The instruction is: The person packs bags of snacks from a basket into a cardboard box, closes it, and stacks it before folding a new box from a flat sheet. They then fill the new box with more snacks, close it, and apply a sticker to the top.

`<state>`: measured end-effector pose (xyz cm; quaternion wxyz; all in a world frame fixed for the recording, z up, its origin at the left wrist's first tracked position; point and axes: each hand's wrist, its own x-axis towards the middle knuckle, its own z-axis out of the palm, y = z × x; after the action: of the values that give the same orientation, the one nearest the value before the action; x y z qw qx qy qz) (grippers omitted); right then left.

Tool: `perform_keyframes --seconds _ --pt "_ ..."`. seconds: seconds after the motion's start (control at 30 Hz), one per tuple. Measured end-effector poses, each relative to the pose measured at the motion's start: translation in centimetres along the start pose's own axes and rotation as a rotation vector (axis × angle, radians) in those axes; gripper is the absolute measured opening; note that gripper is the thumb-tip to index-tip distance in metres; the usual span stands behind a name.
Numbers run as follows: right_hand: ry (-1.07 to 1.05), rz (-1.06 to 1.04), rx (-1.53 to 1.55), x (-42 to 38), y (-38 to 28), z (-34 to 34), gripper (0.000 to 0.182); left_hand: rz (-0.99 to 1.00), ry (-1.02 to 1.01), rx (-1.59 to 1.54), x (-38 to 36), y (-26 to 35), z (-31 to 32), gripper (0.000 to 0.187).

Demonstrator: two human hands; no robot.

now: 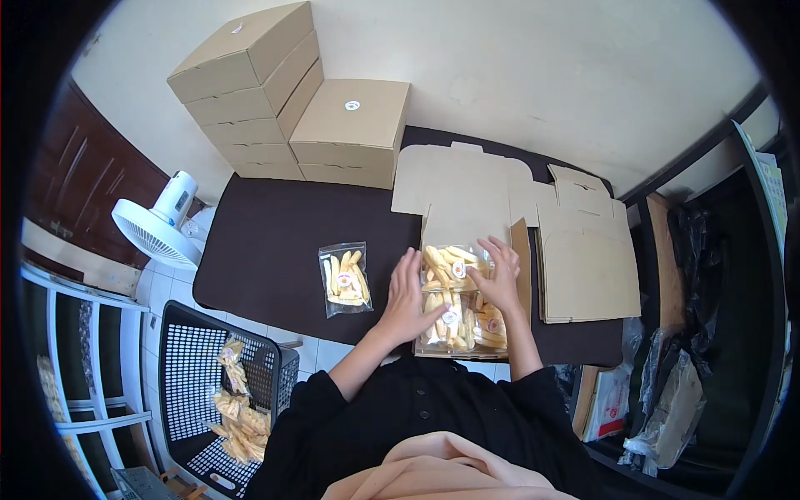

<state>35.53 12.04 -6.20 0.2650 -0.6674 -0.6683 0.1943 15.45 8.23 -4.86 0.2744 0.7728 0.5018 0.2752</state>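
Observation:
An open cardboard box [527,250] in front of me holds several clear bags of pale yellow stick-shaped snacks, each with a round white sticker. My left hand [405,298] lies along the box's left side, fingers stretched out, its thumb over a lower snack bag [446,327]. My right hand [500,282] has its fingers spread near the right side, and its thumb touches the upper snack bag [446,262]. Another snack bag [345,279] lies flat on the dark tablecloth, left of the box. Parts of the bags are hidden under my hands.
Closed cardboard boxes [250,92] are stacked at the back left, with a shorter stack [350,125] beside them. Flattened cardboard [590,267] lies on the right. A white fan [158,225] and a black basket [279,367] with snack bags stand at left.

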Motion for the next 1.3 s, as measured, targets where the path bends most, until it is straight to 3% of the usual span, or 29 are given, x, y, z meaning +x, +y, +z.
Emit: perform_keyframes --seconds 0.07,0.13,0.27,0.37,0.53,0.6,0.73,0.87,0.93,1.07,1.17,1.3 --pt "-0.046 -0.117 0.072 0.5 -0.1 -0.2 0.059 -0.035 0.167 -0.069 0.1 -1.8 0.3 0.092" --pt "-0.189 -0.302 0.027 0.7 -0.7 -0.3 0.065 -0.066 0.165 -0.07 -0.2 -2.8 -0.4 0.09" --pt "-0.302 -0.318 -0.028 0.5 -2.6 0.0 0.067 -0.151 0.177 -0.123 -1.0 -3.9 -1.1 0.086" --pt "-0.315 -0.326 -0.05 0.7 -2.4 1.1 0.07 -0.165 0.249 0.027 -1.6 -4.7 -2.3 0.083" --pt "-0.285 -0.378 -0.089 0.9 -2.5 1.2 0.069 -0.346 0.383 0.254 -3.5 -9.2 -3.5 0.079" --pt "-0.283 -0.376 -0.102 1.0 -2.4 1.3 0.068 -0.577 0.379 0.221 -4.1 -10.2 -3.9 0.081" --pt "-0.32 -0.344 -0.1 1.0 -2.5 1.4 0.071 -0.766 0.232 0.102 -4.3 -10.3 -5.1 0.088" --pt "-0.36 -0.31 -0.123 0.9 -2.8 1.1 0.078 -0.734 0.282 -0.056 -4.7 -12.7 -4.6 0.092" --pt "-0.339 -0.299 -0.076 0.8 -2.7 1.0 0.079 -0.649 0.343 -0.295 -4.5 -13.3 -4.4 0.094" --pt "-0.177 -0.312 -0.035 0.7 -3.6 0.0 0.079 -0.488 0.449 -0.542 -4.6 -12.8 -4.6 0.081" --pt "-0.005 -0.257 0.224 0.3 -5.2 -0.3 0.074 -0.389 0.532 -0.738 -4.2 -11.0 -5.6 0.068" --pt "-0.069 -0.188 0.403 -2.1 -8.3 0.7 0.067 -0.272 0.452 -0.908 -2.6 -4.6 -7.5 0.061"
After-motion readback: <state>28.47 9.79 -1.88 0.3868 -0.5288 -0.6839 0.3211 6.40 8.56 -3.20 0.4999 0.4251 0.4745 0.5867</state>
